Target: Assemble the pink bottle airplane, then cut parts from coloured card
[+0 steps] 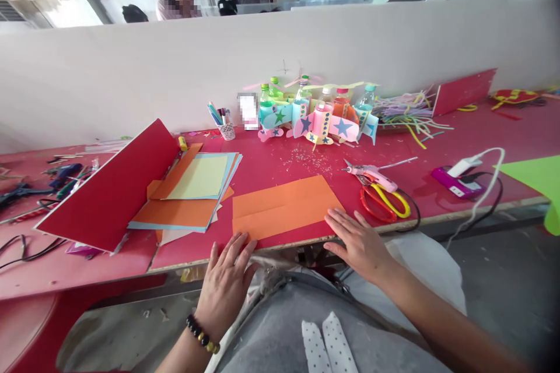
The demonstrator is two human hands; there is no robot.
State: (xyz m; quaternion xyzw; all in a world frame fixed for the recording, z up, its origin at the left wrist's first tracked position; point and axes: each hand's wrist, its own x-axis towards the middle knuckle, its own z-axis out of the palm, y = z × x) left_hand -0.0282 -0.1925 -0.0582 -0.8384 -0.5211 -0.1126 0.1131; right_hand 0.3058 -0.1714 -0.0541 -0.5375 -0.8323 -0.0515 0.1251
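Head view: 2 hands, 1 orange sheet (286, 204) being worked on; clock positions below are taken from the sheet's middle. Left hand (230, 277) is sitting at 7-8 o'clock, fingertips touching the near edge. Right hand (361, 242) is lying at 4 o'clock, fingertips touching the near right corner. Neither is clenching anything: both are spreading flat, palms down, fingers loose. Sheet is lying flat on the red table (437, 140), just beyond the fingertips, between the hands. It's smooth matte paper, a long four-sided piece, thin line crossing its left half; can't tell if that's a crease or an overlapping edge.

Counting the rest: 1 paper stack (199, 178) is lying at 9-10 o'clock, pale yellow on top, blue and orange showing below; exact sheet count is hiding. 1 pen cup (227, 132) is standing at 10-11. At least 6 capped bottle planes (324, 119) are clustering at 1, clear plastic with paper wings and stars. 1 pink glue gun (376, 176) is resting at 2-3; 1 pair of scissors (406, 204), red and yellow handles, is lying at 3, just beside it. 1 purple power strip (459, 183) is sitting farther out at 3, glossy shell. 2 red boards: one (118, 186) is leaning at 9, one (464, 93) is standing at 2.
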